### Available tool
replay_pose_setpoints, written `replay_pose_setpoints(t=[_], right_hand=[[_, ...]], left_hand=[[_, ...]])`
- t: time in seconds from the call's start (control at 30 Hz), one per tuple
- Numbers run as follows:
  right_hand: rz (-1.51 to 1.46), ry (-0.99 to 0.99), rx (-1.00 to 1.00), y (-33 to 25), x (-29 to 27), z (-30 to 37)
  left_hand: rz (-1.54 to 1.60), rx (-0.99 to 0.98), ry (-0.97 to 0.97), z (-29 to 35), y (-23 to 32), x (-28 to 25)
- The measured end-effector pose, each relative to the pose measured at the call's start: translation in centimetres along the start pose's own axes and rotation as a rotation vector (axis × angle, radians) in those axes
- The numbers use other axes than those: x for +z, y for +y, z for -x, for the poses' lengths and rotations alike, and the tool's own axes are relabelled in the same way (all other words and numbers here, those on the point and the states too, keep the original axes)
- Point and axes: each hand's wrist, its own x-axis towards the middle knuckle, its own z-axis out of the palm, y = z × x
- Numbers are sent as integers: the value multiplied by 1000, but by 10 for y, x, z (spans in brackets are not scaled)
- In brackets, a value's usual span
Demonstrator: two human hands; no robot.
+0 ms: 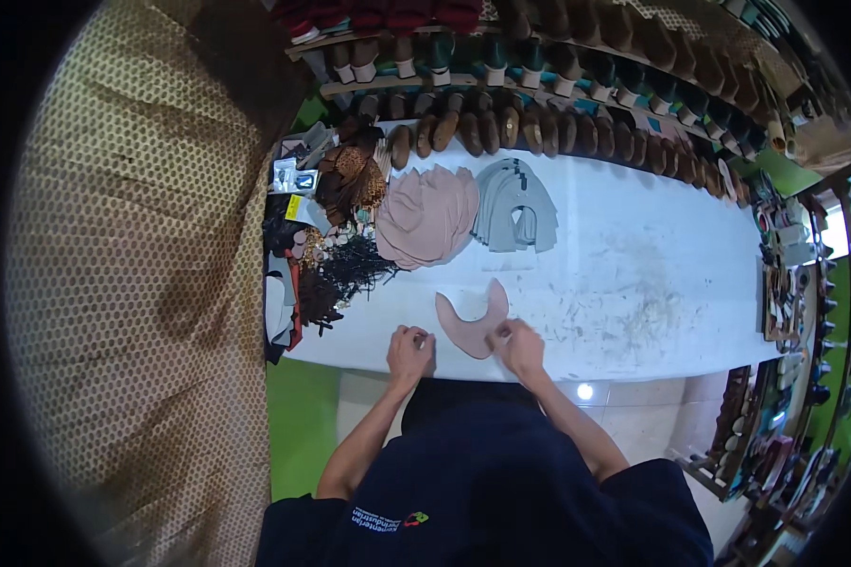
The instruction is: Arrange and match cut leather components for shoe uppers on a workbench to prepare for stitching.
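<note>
A flat pink U-shaped piece (471, 331), like a cut shoe upper, lies on the white-covered table in front of me, its opening facing away. My right hand (520, 350) is at its right edge, the fingertips pinched together and overlapping the edge. To the left of the piece, apart from it, my left hand (410, 355) is closed with thumb and fingertips together. Whatever either hand pinches is too small to make out. Beyond the piece sit a heap of pink pieces (427, 217) and a fanned stack of grey U-shaped pieces (515, 210).
Tangled black strips (350, 269) and a patterned brown bundle (355, 175) crowd the table's left end. Pale scraps (643, 307) are scattered over the white table cover (690, 236) on the right. Rows of shoe lasts (539, 132) line the far edge. A patterned curtain (151, 283) hangs at left.
</note>
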Motion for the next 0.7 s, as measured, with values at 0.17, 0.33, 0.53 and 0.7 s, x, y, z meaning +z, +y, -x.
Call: replay_pose_setpoints(t=[0.17,0.33,0.53,0.7], right_hand=[[-63,55,555,26,-1,-22],[-139,2,627,26,14,-30],[-227,51,542,42,9,-23],[-329,111,471,59,-48,0]], left_hand=[[148,-412,-60,0,32,31],[324,-550,6,-13,32,54],[622,-570,-2,-17,42,53],[787,-442,-173,-14,69,65]])
